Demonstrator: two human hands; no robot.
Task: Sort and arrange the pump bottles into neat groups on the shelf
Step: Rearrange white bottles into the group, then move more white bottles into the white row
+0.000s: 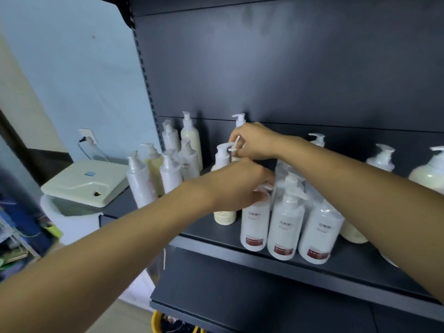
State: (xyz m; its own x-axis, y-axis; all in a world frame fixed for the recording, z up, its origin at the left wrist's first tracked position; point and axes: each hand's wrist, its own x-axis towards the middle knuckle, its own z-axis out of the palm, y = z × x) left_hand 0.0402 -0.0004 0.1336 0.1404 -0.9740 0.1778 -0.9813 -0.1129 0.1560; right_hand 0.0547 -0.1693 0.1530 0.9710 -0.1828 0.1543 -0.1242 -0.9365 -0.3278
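On the dark shelf [300, 267] stand many white and cream pump bottles. My left hand [240, 186] grips the pump head of a front white bottle with a red label [254, 227]. My right hand [254, 140] pinches the white pump of a cream bottle [236, 150] behind it; that bottle's body is hidden. Two more red-label white bottles [284, 227] stand to the right. A cream bottle [224, 212] stands just left of my left hand. A cluster of slim white and cream bottles [165, 164] fills the shelf's left end.
More pump bottles [382, 159] stand at the right rear, with a big cream one [430, 174] at the edge. Left of the shelf stands a white bin with a cream lid [84, 181]. A lower shelf [240, 299] juts out below.
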